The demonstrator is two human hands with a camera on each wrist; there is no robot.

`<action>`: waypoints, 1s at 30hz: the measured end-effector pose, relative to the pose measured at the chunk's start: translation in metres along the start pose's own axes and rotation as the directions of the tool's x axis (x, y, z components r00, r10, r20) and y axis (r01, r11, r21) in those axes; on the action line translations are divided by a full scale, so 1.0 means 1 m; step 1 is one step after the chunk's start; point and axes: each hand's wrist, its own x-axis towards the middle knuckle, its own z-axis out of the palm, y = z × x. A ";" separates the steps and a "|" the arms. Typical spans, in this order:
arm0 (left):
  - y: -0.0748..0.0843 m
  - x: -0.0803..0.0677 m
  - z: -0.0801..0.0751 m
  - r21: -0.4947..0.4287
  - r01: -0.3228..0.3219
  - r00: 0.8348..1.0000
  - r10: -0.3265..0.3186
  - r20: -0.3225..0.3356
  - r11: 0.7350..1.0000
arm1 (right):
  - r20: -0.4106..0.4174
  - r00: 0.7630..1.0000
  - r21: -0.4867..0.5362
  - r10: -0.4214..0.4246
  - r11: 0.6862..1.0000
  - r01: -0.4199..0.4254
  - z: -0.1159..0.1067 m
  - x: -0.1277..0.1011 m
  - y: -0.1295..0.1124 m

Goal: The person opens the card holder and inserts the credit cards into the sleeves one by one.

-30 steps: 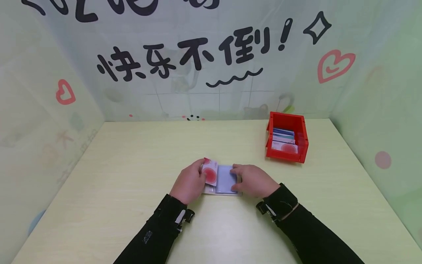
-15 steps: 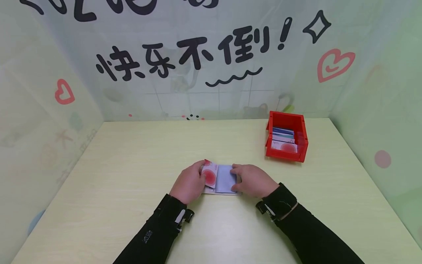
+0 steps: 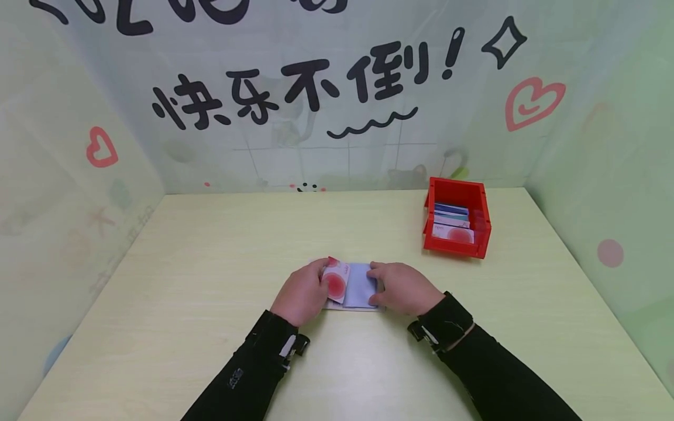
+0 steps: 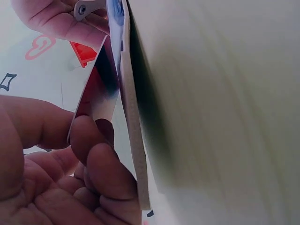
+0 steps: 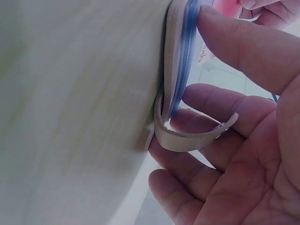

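pale wood table (image 3: 210, 245), pastel walls (image 3: 605, 117) with hearts

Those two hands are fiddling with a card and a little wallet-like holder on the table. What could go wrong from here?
The card with the red circle is only pinched at an angle by the left hand, so it might bend or slip rather than slide in flat. The right hand holds the card holder down; its loose strap curls round a finger and could snag. If that hold eases, the holder may skid on the table.
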 end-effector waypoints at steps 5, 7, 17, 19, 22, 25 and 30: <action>0.001 -0.001 0.001 0.008 0.005 1.000 -0.005 0.016 1.000 | 0.003 1.000 -0.012 -0.007 1.000 0.007 0.000 0.000 0.000; 0.001 -0.001 0.001 0.017 0.001 1.000 -0.001 0.017 1.000 | 0.003 1.000 -0.016 -0.012 1.000 0.012 0.000 -0.001 0.000; 0.001 0.000 0.004 0.065 -0.006 1.000 0.005 0.015 0.998 | -0.007 1.000 -0.021 -0.021 1.000 0.020 0.001 0.000 0.001; 0.001 0.000 0.004 0.068 -0.007 1.000 0.006 0.017 0.998 | -0.008 1.000 -0.027 -0.023 0.999 0.023 0.001 0.000 0.001; 0.002 0.001 0.003 0.071 -0.016 1.000 0.014 0.021 0.997 | -0.008 1.000 -0.033 -0.023 0.999 0.023 0.001 0.000 0.001; 0.003 0.001 0.003 0.072 -0.024 0.999 0.022 0.026 0.997 | -0.009 1.000 -0.029 -0.022 0.999 0.022 0.001 0.000 0.000; 0.005 0.002 0.004 0.069 -0.043 0.999 0.041 0.032 0.997 | -0.012 1.000 -0.021 -0.024 1.000 0.024 0.000 -0.001 0.000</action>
